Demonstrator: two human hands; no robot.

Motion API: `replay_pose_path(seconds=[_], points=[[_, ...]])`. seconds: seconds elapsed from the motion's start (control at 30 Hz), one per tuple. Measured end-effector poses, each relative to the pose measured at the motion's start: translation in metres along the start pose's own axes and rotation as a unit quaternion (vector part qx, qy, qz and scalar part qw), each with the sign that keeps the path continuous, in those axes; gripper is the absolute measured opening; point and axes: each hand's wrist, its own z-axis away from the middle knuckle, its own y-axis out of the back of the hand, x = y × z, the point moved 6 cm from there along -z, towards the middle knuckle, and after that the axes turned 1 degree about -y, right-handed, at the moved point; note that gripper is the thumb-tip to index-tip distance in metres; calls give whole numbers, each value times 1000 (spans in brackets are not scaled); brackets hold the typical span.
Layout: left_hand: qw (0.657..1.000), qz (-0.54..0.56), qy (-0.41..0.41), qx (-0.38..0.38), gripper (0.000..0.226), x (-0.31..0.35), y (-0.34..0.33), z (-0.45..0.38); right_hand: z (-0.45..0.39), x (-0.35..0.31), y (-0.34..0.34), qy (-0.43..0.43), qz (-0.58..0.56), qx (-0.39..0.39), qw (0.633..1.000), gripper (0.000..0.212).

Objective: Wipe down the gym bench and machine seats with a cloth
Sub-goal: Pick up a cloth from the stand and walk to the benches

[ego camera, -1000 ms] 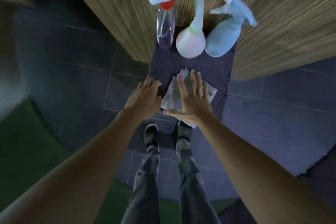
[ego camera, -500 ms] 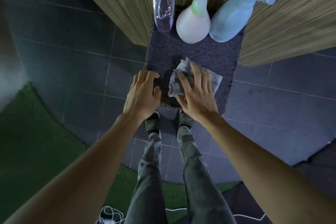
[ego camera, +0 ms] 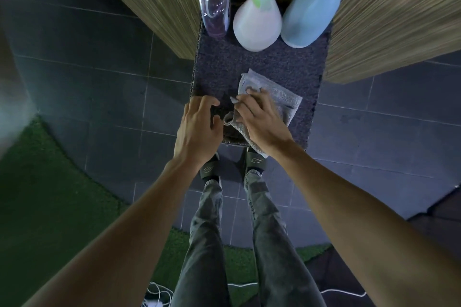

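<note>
**Right hand gathers the cloth on a carpeted stand**

A grey cloth (ego camera: 279,104) lies folded on the near part of a narrow stand (ego camera: 262,67), with one corner hanging over the front edge. The right hand (ego camera: 262,119) presses down on top of it, fingers curled and pinching the cloth's left side, where the fabric is bunched into a small roll. The left hand (ego camera: 199,127) rests just beside it on the stand's near left corner, fingers bent and loosely spread, holding nothing; its thumb is close to the rolled edge of the cloth, though I cannot tell whether they touch.

At the far end of the stand three spray bottles stand in a row: a clear one (ego camera: 214,0), a white one with a green neck (ego camera: 258,22), and a pale blue one (ego camera: 311,17). Behind them is a wall (ego camera: 399,20) of striped wood grain.

The floor (ego camera: 99,87) is dark square tile, and a strip of green turf (ego camera: 37,194) curves along the left. The stand's top is a rough, dark carpet-like pile. The cloth looks like soft terry. The white bottle is bulb-shaped.
</note>
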Motion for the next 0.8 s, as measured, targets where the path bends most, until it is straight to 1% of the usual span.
replay_pose_path(seconds=[0.03,0.07,0.2,0.27,0.3,0.33,0.37,0.43,0.5,0.53,0.6,0.67,0.73,0.8], points=[[1000,3,3,3,31,0,1,1,-1,-1,5,-7,-18,9,1000,23],[1000,7,3,6,30,1,4,2,-3,-1,12,-19,-39,10,999,26],[1000,21,-12,4,28,12,13,4,-8,-2,52,-45,-69,-11,997,52],[999,32,-25,-2,28,22,19,5,-7,1,73,-88,-102,-20,991,71],[999,40,-37,-2,28,30,23,6,-6,3,83,-119,-119,-18,986,78],[997,49,-53,-3,28,38,27,7,-4,6,93,-151,-130,-12,980,80],[996,55,-70,-6,29,48,31,9,-1,7,105,-180,-133,-5,975,77],[995,57,-83,-27,27,66,38,13,7,5,132,-205,-126,13,971,61],[992,59,-102,-54,25,88,45,19,21,-3,163,-214,-86,50,972,41],[989,62,-120,-66,25,100,49,24,31,-6,179,-226,-52,67,970,35],[982,68,-157,-81,22,128,58,34,54,-13,209,-259,-8,99,961,40],[974,66,-191,-99,20,160,61,44,82,-18,241,-305,-5,140,942,45],[964,63,-228,-121,17,194,59,59,116,-26,274,-339,10,187,922,43],[949,65,-268,-152,16,231,51,78,155,-37,304,-364,52,213,905,38]])
